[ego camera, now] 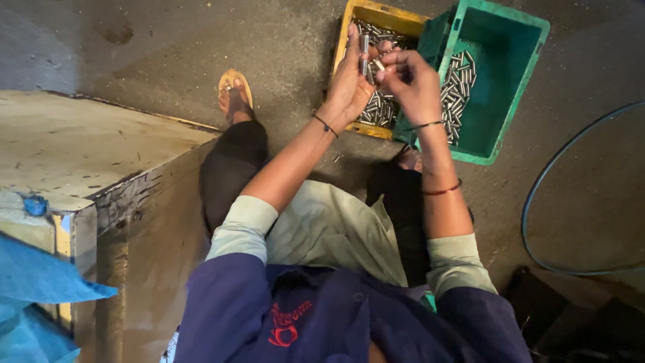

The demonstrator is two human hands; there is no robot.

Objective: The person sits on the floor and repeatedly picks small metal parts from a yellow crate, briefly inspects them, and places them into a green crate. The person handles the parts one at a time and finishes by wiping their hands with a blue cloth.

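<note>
**Two hands working small metal pins above the crates**

Head view: the person is sitting over a concrete floor (pixel 168 47), arms stretched forward. The left hand (pixel 349 81) is holding a slim metal pin (pixel 363 52) upright, its grip closed around the lower part. The right hand (pixel 413 84) is pinching a second, shorter pin (pixel 379 65) between fingertips and is bringing it just beside the first; whether the two are touching is hard to tell at this size. Both hands are hovering above a yellow crate (pixel 359 13) and a tilted green crate (pixel 510 40), each carrying a heap of similar pins.

The risk, as I judge it, is a slip: the pieces are smooth, thin and held only at the fingertips, so a small twist could be sending one down to the floor between the feet instead of back into a crate. The green crate is leaning on the yellow one and could be shedding its load if nudged.

The pins are looking like short, shiny, silver-grey cylinders, all alike. A worn metal box (pixel 80 148) is standing to the left, with a hose (pixel 537 195) curving on the right.
</note>
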